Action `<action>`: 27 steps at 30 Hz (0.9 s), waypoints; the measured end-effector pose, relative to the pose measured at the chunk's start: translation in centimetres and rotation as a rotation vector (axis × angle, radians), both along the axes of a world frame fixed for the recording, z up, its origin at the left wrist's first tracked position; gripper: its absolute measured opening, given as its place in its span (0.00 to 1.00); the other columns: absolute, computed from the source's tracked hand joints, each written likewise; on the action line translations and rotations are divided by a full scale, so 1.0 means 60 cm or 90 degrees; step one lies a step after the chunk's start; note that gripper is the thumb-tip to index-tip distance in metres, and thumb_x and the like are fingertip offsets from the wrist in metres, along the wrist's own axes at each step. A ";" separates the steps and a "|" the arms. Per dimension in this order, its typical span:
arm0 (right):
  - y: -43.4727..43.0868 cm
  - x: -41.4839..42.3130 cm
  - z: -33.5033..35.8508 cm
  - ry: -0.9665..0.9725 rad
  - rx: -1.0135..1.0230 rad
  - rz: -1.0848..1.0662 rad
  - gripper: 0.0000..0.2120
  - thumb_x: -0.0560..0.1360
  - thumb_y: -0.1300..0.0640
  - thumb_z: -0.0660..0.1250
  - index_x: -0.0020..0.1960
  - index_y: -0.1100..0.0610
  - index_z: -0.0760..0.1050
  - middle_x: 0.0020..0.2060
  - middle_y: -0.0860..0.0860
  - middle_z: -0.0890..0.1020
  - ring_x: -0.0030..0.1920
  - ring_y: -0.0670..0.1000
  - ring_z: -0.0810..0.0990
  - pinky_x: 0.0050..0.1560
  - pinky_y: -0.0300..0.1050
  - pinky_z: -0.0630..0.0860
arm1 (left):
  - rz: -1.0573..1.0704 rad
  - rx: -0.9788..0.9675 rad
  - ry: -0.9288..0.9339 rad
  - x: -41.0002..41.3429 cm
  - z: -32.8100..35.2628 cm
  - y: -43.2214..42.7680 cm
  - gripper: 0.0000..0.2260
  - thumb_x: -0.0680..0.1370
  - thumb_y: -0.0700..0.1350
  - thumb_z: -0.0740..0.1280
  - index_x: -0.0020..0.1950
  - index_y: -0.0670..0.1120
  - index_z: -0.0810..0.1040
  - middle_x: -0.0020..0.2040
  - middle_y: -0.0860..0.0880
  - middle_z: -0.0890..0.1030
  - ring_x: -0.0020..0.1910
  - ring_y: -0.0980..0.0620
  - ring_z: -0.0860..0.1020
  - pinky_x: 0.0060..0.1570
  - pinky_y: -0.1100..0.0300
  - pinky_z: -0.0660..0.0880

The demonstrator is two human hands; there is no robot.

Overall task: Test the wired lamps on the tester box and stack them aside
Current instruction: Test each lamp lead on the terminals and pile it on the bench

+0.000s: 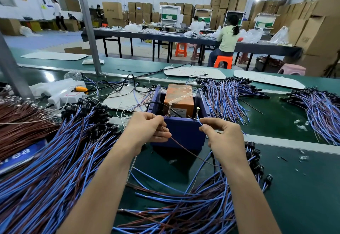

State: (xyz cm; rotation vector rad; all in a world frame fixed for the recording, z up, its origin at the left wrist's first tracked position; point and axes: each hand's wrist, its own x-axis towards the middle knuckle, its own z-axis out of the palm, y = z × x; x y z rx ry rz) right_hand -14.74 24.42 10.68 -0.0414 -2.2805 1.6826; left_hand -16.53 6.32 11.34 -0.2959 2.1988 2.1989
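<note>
One orange block (178, 97) inside blue tester box (184, 132)

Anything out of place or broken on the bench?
Small clear fragments lie scattered on the green belt right of the tester box, possibly broken lamp bits. A clear bottle lies on its side, far left.

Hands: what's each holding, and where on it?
Left hand pinches the brown wire near its end, by the left screw; right hand pinches the blue wire near its end, by the right screw.
</note>
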 end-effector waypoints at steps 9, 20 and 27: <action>0.000 0.003 0.007 -0.001 0.011 -0.015 0.14 0.74 0.63 0.68 0.38 0.45 0.80 0.37 0.49 0.84 0.30 0.47 0.74 0.38 0.43 0.73 | 0.020 -0.001 0.030 -0.004 -0.008 0.001 0.10 0.79 0.38 0.64 0.38 0.38 0.76 0.25 0.46 0.80 0.25 0.50 0.81 0.25 0.63 0.76; 0.001 0.005 0.007 -0.009 0.031 -0.021 0.10 0.75 0.63 0.67 0.43 0.48 0.82 0.37 0.48 0.84 0.26 0.43 0.72 0.32 0.38 0.70 | 0.048 -0.056 0.071 -0.006 -0.018 0.008 0.10 0.79 0.42 0.65 0.40 0.39 0.78 0.27 0.46 0.80 0.24 0.50 0.80 0.26 0.61 0.76; 0.004 0.012 0.018 -0.022 0.030 0.060 0.13 0.73 0.66 0.65 0.37 0.51 0.82 0.30 0.47 0.83 0.24 0.40 0.72 0.29 0.34 0.70 | -0.179 -0.211 0.001 0.016 0.012 -0.014 0.12 0.79 0.42 0.64 0.36 0.41 0.78 0.29 0.46 0.82 0.23 0.53 0.75 0.24 0.65 0.71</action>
